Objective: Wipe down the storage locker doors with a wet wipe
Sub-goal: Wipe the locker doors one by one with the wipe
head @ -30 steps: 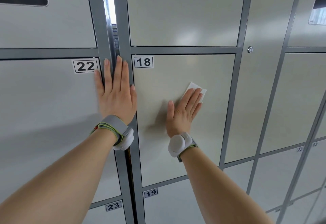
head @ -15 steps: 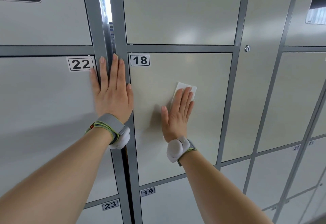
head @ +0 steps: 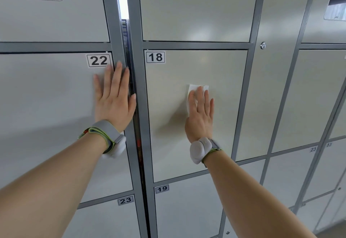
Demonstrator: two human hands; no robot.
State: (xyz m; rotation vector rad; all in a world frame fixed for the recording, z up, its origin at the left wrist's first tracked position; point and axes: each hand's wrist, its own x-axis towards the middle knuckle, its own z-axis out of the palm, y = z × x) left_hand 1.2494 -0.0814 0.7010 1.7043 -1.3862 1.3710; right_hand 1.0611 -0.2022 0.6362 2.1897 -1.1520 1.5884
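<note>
The right hand (head: 200,114) lies flat with straight fingers on locker door 18 (head: 228,125), pressing the wet wipe (head: 192,87) against the panel. The hand covers most of the wipe, so only white edges show at 12 and 9 o'clock of the fingers. The left hand (head: 114,103) is also flat and relaxed, gripping nothing, its palm on door 22 (head: 46,97) and its fingertips just at 5 o'clock of the number label 22 (head: 98,60). Between the hands stand gray frame posts (head: 140,125) with a dark gap (head: 129,37). The label 18 (head: 155,57) sits at 10 o'clock of the wipe and a round keyhole (head: 263,45) at 2 o'clock. Both wrists carry gray bands (head: 106,134). Door 19 (head: 187,209) lies at 6 o'clock.
</note>
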